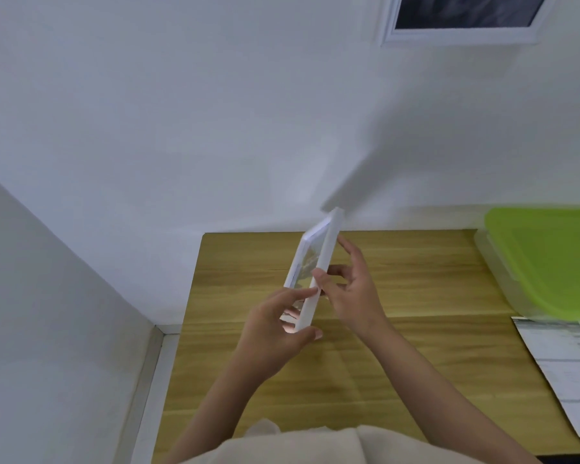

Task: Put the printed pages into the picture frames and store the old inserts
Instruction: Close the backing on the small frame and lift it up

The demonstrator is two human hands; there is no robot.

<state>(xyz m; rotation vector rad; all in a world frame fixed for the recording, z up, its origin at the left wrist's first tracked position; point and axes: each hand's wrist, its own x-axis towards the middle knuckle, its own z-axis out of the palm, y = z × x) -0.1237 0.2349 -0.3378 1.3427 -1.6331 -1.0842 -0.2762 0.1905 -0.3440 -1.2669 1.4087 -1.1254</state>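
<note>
A white picture frame [318,272] is held edge-on above the wooden table [416,296], tilted up toward the wall, with a picture showing behind its glass on the left face. My left hand [275,326] grips its lower end, thumb under the bottom corner and fingers across the glass side. My right hand [349,286] pinches the frame's side edge, its fingers spread behind the back. Printed pages [566,370] lie at the table's right edge.
A clear plastic box with a green lid [546,262] stands at the table's back right corner. A white-framed dark picture [462,15] hangs on the white wall above. A white side wall and floor trim run along the table's left.
</note>
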